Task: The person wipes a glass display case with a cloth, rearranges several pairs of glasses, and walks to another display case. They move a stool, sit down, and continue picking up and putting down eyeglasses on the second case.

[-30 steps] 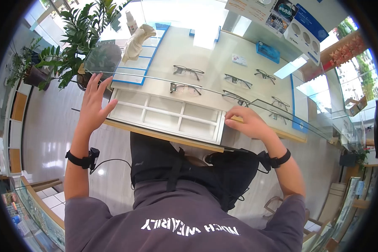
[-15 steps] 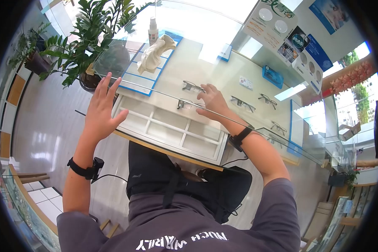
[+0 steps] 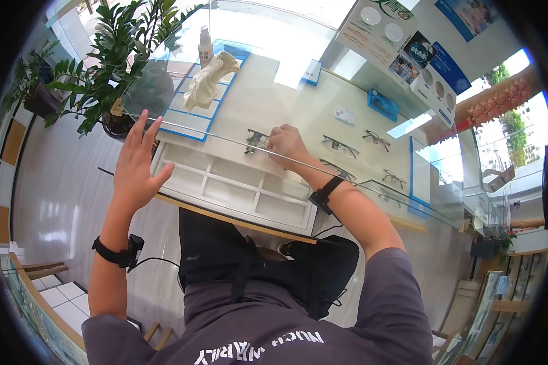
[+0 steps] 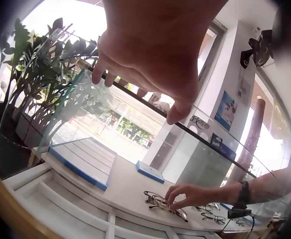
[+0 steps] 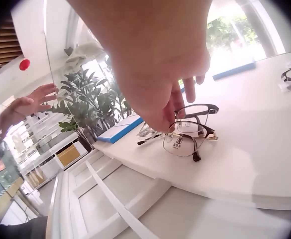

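My left hand [image 3: 136, 170] lies with straight, spread fingers at the left front edge of the glass top [image 4: 210, 145]. Below that glass, my right hand [image 3: 288, 146] is at the two left front pairs on the white shelf. Its thumb and forefinger pinch the nearer pair of eyeglasses [image 5: 205, 128], which has a dark brow and thin rims. Just behind it sits a second pair of eyeglasses [image 5: 212, 108], close to my fingers. Part of the held pair is hidden behind the thumb. In the left wrist view the right hand [image 4: 195, 195] bends over both pairs.
A pulled-out drawer with white dividers [image 5: 111, 193] lies in front of the shelf. More eyeglasses [image 3: 341, 146] stand to the right. A crumpled cloth [image 3: 210, 82] and a spray bottle [image 3: 205, 47] are at the back left, near a potted plant [image 3: 115, 67]. A blue box [image 3: 382, 104] sits farther back.
My right hand has gone from the drawer's right end, left and under the glass, down to the front-left eyeglasses, its fingers now closed on one pair. The left hand stays at the glass edge.
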Demonstrator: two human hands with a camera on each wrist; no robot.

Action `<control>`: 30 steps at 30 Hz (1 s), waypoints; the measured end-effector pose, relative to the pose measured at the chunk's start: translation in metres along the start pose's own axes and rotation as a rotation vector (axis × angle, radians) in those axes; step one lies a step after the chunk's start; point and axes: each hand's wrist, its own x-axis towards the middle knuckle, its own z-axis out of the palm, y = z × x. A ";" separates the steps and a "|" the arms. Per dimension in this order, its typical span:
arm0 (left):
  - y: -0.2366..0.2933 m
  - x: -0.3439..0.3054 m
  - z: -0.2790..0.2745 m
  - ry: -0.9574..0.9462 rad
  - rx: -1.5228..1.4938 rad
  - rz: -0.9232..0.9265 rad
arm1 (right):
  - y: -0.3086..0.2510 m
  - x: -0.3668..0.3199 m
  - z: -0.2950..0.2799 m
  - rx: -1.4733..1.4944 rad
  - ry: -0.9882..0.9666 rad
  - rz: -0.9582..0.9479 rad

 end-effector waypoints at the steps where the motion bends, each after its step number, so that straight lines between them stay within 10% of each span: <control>1: 0.001 0.000 0.000 0.000 -0.005 -0.005 | -0.002 -0.002 -0.004 0.021 -0.017 -0.010; 30: -0.007 -0.006 0.003 -0.025 0.018 0.020 | -0.105 -0.074 -0.159 0.686 -0.234 -0.192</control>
